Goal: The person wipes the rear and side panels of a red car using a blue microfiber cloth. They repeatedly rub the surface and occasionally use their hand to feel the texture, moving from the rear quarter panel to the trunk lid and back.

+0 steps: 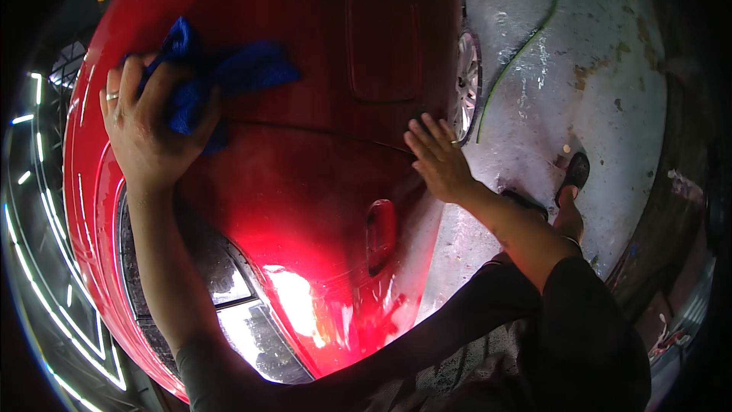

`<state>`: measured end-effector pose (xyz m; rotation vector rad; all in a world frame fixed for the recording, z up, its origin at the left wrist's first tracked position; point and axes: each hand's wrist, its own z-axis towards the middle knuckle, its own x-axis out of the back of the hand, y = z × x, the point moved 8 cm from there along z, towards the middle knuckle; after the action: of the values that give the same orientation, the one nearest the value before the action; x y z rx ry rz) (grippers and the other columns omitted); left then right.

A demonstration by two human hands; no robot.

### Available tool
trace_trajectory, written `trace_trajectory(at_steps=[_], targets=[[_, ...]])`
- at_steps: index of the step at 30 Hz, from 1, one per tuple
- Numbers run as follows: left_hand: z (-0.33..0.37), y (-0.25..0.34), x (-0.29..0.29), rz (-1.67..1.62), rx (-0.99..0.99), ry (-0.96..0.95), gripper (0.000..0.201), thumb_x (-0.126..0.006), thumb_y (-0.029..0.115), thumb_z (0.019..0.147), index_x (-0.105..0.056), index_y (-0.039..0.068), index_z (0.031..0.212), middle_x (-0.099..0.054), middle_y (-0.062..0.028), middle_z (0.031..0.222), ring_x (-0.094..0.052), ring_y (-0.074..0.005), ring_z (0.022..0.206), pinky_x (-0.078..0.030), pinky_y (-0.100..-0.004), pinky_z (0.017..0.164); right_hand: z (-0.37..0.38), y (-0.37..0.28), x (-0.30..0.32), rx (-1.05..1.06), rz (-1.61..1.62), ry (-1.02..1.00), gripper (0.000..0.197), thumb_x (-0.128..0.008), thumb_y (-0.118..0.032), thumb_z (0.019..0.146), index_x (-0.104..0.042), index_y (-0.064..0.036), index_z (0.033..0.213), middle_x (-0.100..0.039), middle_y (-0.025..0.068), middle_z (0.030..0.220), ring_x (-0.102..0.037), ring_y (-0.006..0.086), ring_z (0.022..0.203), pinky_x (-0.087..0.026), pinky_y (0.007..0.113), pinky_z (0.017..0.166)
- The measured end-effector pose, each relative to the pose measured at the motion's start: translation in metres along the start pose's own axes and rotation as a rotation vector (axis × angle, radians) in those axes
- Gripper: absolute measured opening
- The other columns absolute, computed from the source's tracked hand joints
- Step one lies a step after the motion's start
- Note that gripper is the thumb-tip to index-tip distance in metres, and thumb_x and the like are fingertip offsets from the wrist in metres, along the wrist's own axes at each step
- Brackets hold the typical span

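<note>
A glossy red car (pixel 305 160) fills the left and middle of the head view. My left hand (pixel 149 126) grips a bunched blue cloth (pixel 255 69) against the upper bodywork, its loose end spread to the right. A ring shows on one finger of this hand. On the car's side, beside a dark panel seam, my right hand (pixel 440 159) lies with its fingers stretched out and nothing in them. It also wears a ring. The fuel flap (pixel 383 42) is a rounded rectangle beyond that seam.
Nearer to me are a door handle (pixel 380 236) and a side window (pixel 217 259). A wheel (pixel 468 76) shows at the car's right edge. Along the grey floor (pixel 595 122) runs a green hose (pixel 526 46). My foot in a dark shoe (pixel 579 169) stands there. Bright light strips (pixel 57 236) glow at left.
</note>
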<state>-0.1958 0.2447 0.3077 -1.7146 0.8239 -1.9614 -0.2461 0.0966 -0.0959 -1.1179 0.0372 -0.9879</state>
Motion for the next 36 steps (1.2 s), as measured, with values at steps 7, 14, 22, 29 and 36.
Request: trace_trajectory(at_steps=[7,14,22,29,36], targets=[[-0.002,-0.002,-0.008,-0.049,0.080,-0.055,0.030,-0.090,0.022,0.076,-0.076,0.011,0.100,-0.069,-0.0125,0.112,-0.066,-0.0370,0.107,-0.051,-0.0483,0.096,0.065,-0.021,0.021,0.282,-0.013,0.020,0.073,-0.074,-0.023,0.096,-0.047,-0.0135,0.163,-0.041,0.0078,0.173,-0.030,0.0351,0.163,-0.023,0.062,0.129],[0.007,0.001,-0.007,-0.115,0.070,-0.027,0.027,-0.091,0.024,0.072,-0.077,0.015,0.094,-0.070,-0.0073,0.108,-0.065,-0.0317,0.100,-0.051,-0.0454,0.090,0.061,0.008,0.024,0.475,-0.046,-0.096,0.075,-0.077,-0.028,0.094,-0.048,-0.0213,0.163,-0.043,-0.0005,0.172,-0.030,0.0290,0.164,-0.021,0.062,0.131],[0.006,-0.003,-0.004,-0.090,0.057,-0.024,0.029,-0.091,0.022,0.070,-0.077,0.014,0.095,-0.070,-0.0087,0.110,-0.066,-0.0323,0.103,-0.051,-0.0448,0.093,0.051,0.010,0.018,0.473,-0.085,-0.136,0.079,-0.081,-0.035,0.089,-0.050,-0.0269,0.161,-0.041,-0.0056,0.173,-0.031,0.0276,0.163,-0.026,0.063,0.129],[0.000,-0.006,-0.006,-0.077,0.107,-0.087,0.030,-0.089,0.020,0.072,-0.078,0.010,0.098,-0.070,-0.0122,0.116,-0.067,-0.0347,0.109,-0.050,-0.0462,0.099,0.081,-0.036,0.025,0.419,-0.071,-0.041,0.081,-0.082,-0.036,0.088,-0.051,-0.0256,0.161,-0.040,-0.0038,0.174,-0.030,0.0323,0.163,-0.023,0.063,0.130],[0.003,-0.006,-0.004,-0.109,0.123,-0.075,0.030,-0.089,0.021,0.073,-0.076,0.011,0.098,-0.069,-0.0101,0.113,-0.065,-0.0342,0.106,-0.050,-0.0470,0.093,0.109,-0.061,0.045,0.108,-0.061,-0.050,0.083,-0.077,-0.033,0.095,-0.040,-0.0153,0.168,-0.033,0.0056,0.177,-0.023,0.0389,0.165,-0.019,0.065,0.130]])
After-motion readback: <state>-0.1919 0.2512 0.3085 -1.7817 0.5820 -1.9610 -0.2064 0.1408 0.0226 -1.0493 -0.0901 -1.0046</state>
